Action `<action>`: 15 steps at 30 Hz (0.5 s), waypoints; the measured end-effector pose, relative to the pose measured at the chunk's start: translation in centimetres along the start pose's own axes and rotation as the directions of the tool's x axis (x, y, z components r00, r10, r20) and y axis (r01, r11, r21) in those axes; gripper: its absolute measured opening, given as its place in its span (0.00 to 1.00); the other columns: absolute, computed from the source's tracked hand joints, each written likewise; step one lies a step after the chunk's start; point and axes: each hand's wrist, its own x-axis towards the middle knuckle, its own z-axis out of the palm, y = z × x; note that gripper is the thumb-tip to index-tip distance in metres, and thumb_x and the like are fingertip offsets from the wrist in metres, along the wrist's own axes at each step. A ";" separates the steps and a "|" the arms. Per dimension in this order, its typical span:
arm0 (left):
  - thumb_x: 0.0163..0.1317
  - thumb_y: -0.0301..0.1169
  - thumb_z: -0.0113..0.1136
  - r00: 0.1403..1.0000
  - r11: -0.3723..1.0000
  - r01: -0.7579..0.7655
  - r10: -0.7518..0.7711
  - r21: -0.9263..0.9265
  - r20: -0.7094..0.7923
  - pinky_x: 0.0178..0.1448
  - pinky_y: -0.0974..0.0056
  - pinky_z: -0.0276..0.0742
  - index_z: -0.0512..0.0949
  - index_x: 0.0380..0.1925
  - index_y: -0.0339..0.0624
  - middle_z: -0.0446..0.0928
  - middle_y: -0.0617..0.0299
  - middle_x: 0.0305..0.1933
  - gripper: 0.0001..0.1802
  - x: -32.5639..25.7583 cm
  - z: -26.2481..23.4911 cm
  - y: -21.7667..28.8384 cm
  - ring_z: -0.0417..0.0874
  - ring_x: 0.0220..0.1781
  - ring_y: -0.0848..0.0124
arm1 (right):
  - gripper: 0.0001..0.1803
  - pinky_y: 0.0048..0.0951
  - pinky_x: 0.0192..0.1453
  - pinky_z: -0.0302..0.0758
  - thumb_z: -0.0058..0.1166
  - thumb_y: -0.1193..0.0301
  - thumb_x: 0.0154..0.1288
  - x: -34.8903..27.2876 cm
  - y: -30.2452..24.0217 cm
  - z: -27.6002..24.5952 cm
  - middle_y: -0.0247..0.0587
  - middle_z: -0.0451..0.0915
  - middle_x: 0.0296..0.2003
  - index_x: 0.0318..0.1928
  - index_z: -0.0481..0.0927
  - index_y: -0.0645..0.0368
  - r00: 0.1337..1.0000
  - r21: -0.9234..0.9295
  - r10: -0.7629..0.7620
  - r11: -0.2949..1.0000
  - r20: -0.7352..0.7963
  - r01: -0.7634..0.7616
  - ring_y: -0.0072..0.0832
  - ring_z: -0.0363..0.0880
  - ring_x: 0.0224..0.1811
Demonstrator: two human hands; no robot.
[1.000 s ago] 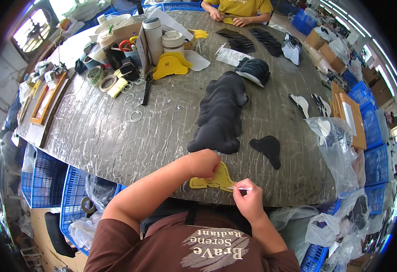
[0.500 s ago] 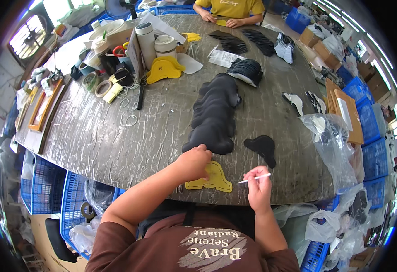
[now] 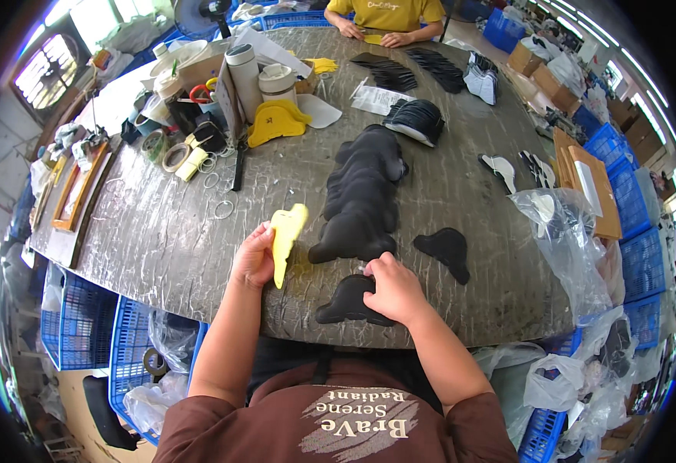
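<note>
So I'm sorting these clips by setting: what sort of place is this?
Probably a small workshop cutting shoe or garment parts. The left hand holds a yellow template, black cut pieces overlap in a row on the table, and blue crates stand around.

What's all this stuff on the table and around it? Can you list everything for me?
Yellow template piece: one, yellow, lifted off the table in the left hand.
Black cut piece: one, black, near edge, under the right hand.
Row of black pieces: several overlapping, black, table middle.
Single black piece: one, black, right of the row.
Yellow cap-shaped piece: one, yellow, far left.
Tape rolls: a few, pale, left side.
Cylindrical containers: two, grey-white, far left.
Clear plastic bag: one, right edge.
Blue crates: several, around the table.
Co-worker's hands: two, far end.
Table: one, grey, film-wrapped.
Left hand: holding the template.
Right hand: pressing the black cut piece.
</note>
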 end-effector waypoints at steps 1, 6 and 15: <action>0.62 0.27 0.61 0.998 0.999 0.010 -0.008 -0.036 0.070 0.52 0.57 0.83 0.75 0.42 0.40 0.81 0.54 0.45 0.09 0.1 -0.5 0.2 0.84 0.47 0.61 | 0.20 0.40 0.53 0.76 0.64 0.69 0.48 0.1 -0.1 0.3 0.42 0.74 0.43 0.44 0.77 0.57 1.000 -0.068 -0.016 0.998 -0.005 0.015 0.39 0.76 0.50; 0.61 0.23 0.62 0.998 1.000 0.005 -0.006 0.009 0.068 0.53 0.57 0.82 0.76 0.36 0.39 0.82 0.53 0.43 0.05 0.0 0.7 -0.6 0.85 0.44 0.62 | 0.20 0.40 0.52 0.75 0.64 0.72 0.46 -0.7 0.5 1.1 0.43 0.75 0.41 0.42 0.74 0.58 0.994 0.037 -0.064 0.997 -0.088 0.068 0.42 0.75 0.50; 0.61 0.23 0.61 0.994 0.999 0.001 -0.006 0.041 0.110 0.57 0.59 0.80 0.75 0.45 0.36 0.81 0.53 0.48 0.13 -0.1 -0.2 -0.4 0.83 0.49 0.61 | 0.16 0.22 0.44 0.71 0.52 0.85 0.51 -0.8 4.1 -1.6 0.32 0.73 0.36 0.43 0.72 0.62 0.989 0.892 0.147 0.443 0.027 -0.091 0.19 0.71 0.38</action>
